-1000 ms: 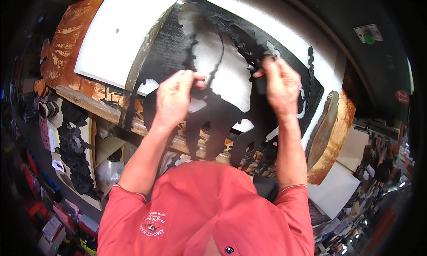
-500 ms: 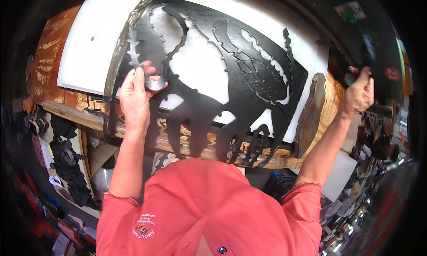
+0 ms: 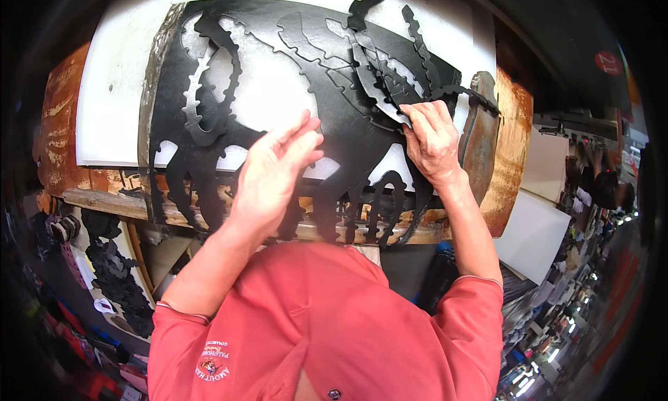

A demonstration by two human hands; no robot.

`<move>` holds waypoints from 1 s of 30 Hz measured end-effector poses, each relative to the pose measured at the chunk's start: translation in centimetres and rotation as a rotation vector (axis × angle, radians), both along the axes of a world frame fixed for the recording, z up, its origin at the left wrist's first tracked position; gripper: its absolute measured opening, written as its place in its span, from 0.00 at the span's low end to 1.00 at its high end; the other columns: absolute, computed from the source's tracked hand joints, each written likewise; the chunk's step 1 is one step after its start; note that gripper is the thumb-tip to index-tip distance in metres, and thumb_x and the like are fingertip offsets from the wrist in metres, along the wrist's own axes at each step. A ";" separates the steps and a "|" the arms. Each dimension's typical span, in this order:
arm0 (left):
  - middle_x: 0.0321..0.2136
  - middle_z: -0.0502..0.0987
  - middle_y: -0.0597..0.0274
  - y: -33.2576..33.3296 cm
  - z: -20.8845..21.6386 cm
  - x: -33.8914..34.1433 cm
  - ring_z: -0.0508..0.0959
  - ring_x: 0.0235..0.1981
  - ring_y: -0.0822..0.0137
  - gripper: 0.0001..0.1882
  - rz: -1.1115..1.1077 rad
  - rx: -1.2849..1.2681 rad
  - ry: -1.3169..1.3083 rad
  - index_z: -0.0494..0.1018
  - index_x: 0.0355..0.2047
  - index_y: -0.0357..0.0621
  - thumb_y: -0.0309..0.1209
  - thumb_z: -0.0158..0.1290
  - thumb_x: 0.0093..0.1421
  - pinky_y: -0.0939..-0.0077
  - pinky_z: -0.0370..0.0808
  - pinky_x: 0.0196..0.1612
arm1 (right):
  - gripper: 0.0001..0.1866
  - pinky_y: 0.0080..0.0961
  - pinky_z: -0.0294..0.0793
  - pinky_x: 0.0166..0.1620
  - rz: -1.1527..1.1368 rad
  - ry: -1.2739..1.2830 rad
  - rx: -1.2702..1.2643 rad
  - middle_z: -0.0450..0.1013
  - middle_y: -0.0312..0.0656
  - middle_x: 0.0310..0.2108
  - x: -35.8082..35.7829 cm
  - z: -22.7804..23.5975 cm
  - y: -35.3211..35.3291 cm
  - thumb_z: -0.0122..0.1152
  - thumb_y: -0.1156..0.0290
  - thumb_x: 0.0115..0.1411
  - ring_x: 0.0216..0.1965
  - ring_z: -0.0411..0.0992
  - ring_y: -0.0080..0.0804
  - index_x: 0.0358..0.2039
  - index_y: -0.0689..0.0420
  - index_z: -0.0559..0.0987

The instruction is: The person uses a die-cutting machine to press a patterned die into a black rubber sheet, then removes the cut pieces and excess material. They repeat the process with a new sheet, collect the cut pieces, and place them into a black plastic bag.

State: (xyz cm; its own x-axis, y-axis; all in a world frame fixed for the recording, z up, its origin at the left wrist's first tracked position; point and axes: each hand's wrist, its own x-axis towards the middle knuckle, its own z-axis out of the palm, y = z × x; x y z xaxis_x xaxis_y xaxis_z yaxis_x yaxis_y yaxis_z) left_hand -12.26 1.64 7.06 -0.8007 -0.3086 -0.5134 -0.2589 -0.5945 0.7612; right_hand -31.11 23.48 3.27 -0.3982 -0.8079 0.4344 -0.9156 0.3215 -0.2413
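Note:
A black sheet of leather-like material [image 3: 306,140], with large scalloped cut-outs, lies across a white board [image 3: 115,101]. My right hand [image 3: 433,136] is closed on the near end of a long, curved, notched cutting die [image 3: 372,88], which lies slanting over the right part of the sheet. A second cutting die [image 3: 193,98], a silvery notched loop, rests on the left part of the sheet with no hand on it. My left hand [image 3: 278,161] is open above the middle of the sheet, fingers together and stretched out, holding nothing.
A long brown, worn piece [image 3: 479,119] lies at the board's right edge. Below left, a shelf holds a pile of black scraps [image 3: 115,269]. White panels [image 3: 532,223] stand at the right. A dark machine part [image 3: 557,46] borders the upper right.
My left hand has let go of the silvery cutting die and moved right. My right hand has come left from the dark machine part onto the other die. The sheet appears further left in view.

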 end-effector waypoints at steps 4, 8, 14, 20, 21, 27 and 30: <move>0.64 0.73 0.42 -1.3 0.6 -0.5 0.79 0.57 0.63 0.35 -0.067 -0.016 -0.062 0.60 0.69 0.23 0.35 0.59 0.71 0.71 0.76 0.58 | 0.20 0.36 0.74 0.42 0.060 -0.030 0.112 0.76 0.47 0.38 0.0 0.6 -0.2 0.73 0.80 0.50 0.38 0.72 0.47 0.44 0.64 0.80; 0.63 0.73 0.42 -0.9 0.5 -0.5 0.79 0.57 0.63 0.35 -0.083 -0.088 -0.071 0.60 0.70 0.23 0.35 0.58 0.71 0.71 0.76 0.59 | 0.25 0.33 0.75 0.41 0.118 0.024 0.208 0.72 0.43 0.36 -0.7 1.7 -0.3 0.80 0.67 0.48 0.37 0.70 0.41 0.44 0.62 0.79; 0.63 0.74 0.42 -0.5 0.4 0.5 0.78 0.59 0.61 0.34 -0.116 -0.231 0.032 0.60 0.69 0.22 0.36 0.55 0.73 0.70 0.75 0.62 | 0.20 0.33 0.78 0.41 0.134 0.033 0.303 0.72 0.44 0.36 -1.4 2.6 -0.7 0.77 0.64 0.54 0.39 0.70 0.42 0.41 0.61 0.78; 0.65 0.71 0.40 0.4 0.7 -0.5 0.77 0.62 0.58 0.34 -0.147 0.115 0.028 0.58 0.70 0.22 0.35 0.55 0.74 0.67 0.74 0.64 | 0.13 0.36 0.80 0.43 0.154 0.020 0.418 0.73 0.47 0.37 -1.0 3.6 -0.8 0.69 0.73 0.57 0.41 0.72 0.44 0.41 0.64 0.78; 0.66 0.70 0.40 0.8 0.6 -1.1 0.76 0.63 0.57 0.35 -0.142 0.167 0.002 0.57 0.70 0.21 0.35 0.54 0.74 0.66 0.73 0.65 | 0.12 0.36 0.80 0.43 0.157 0.054 0.451 0.73 0.48 0.37 -0.7 3.7 -0.9 0.67 0.75 0.57 0.41 0.72 0.45 0.41 0.65 0.78; 0.65 0.68 0.39 2.8 -0.3 -3.5 0.74 0.64 0.56 0.36 -0.054 0.346 0.043 0.55 0.69 0.19 0.34 0.55 0.73 0.64 0.72 0.67 | 0.11 0.30 0.78 0.43 0.159 0.315 0.514 0.70 0.47 0.34 1.4 3.1 -1.6 0.58 0.74 0.54 0.37 0.72 0.40 0.37 0.66 0.77; 0.62 0.72 0.46 3.4 -1.1 -4.4 0.76 0.60 0.61 0.28 -0.043 0.361 0.078 0.63 0.67 0.25 0.34 0.52 0.75 0.66 0.72 0.66 | 0.22 0.35 0.76 0.50 0.111 0.175 0.584 0.72 0.51 0.42 1.4 2.9 -1.2 0.65 0.72 0.56 0.44 0.71 0.45 0.49 0.72 0.77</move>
State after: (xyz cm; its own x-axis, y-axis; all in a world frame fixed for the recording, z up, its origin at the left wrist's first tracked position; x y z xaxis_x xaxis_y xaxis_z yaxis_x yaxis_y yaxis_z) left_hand -16.64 5.04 5.97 -0.8500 -0.0834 -0.5202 -0.2395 -0.8183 0.5225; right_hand -29.67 22.28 6.19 -0.2613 -0.9644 -0.0409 -0.9612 0.2561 0.1028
